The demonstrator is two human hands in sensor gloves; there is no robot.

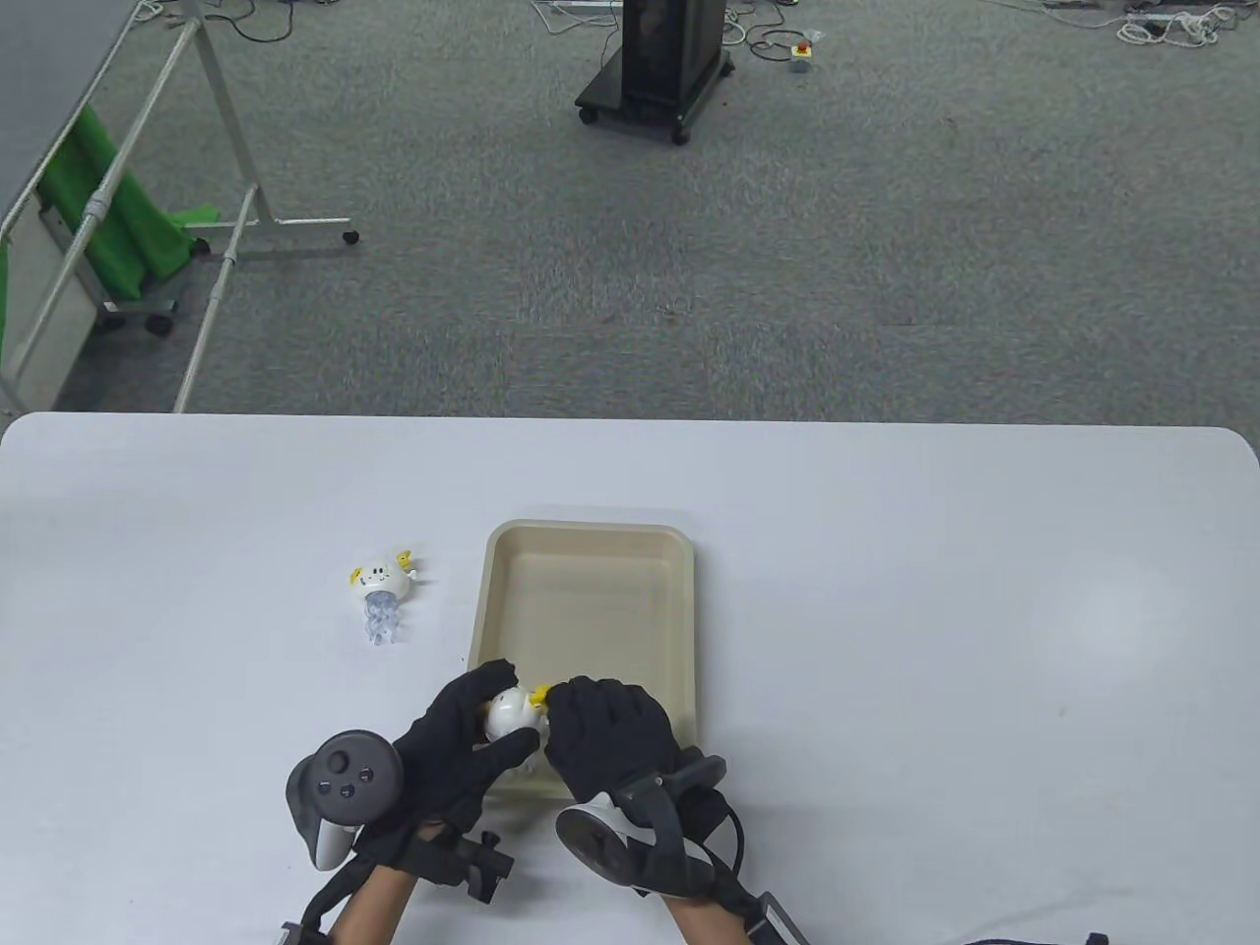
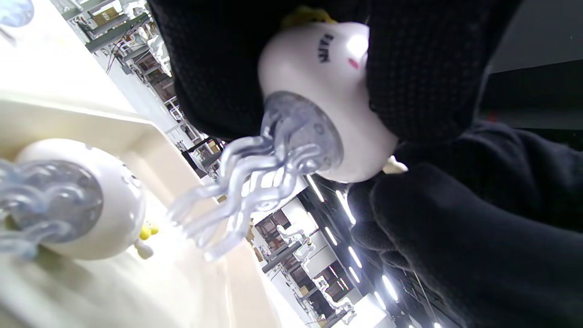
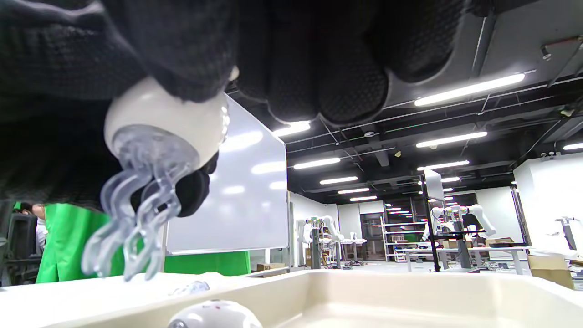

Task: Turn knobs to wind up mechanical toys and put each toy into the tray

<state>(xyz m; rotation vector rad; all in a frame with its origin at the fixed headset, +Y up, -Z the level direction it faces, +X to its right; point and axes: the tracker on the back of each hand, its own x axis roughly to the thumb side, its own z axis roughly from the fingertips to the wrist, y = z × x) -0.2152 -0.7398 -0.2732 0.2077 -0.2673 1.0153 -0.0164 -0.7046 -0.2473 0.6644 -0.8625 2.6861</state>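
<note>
My left hand [image 1: 489,711] grips a white jellyfish toy [image 1: 512,719] just above the near end of the beige tray [image 1: 591,536]. Clear wavy tentacles [image 2: 237,182] hang from the toy's underside. My right hand [image 1: 563,701] pinches the yellow knob [image 1: 539,696] on its side. A second jellyfish toy [image 2: 91,200] lies inside the tray under the hands; only its dome [image 3: 214,315] shows in the right wrist view, and the hands hide it in the table view. A third jellyfish toy [image 1: 380,589] lies on the white table [image 1: 886,610], left of the tray.
The tray's far half holds nothing. Beyond the table's far edge are grey carpet, a black wheeled stand [image 1: 658,69] and a metal frame with green cloth [image 1: 118,226].
</note>
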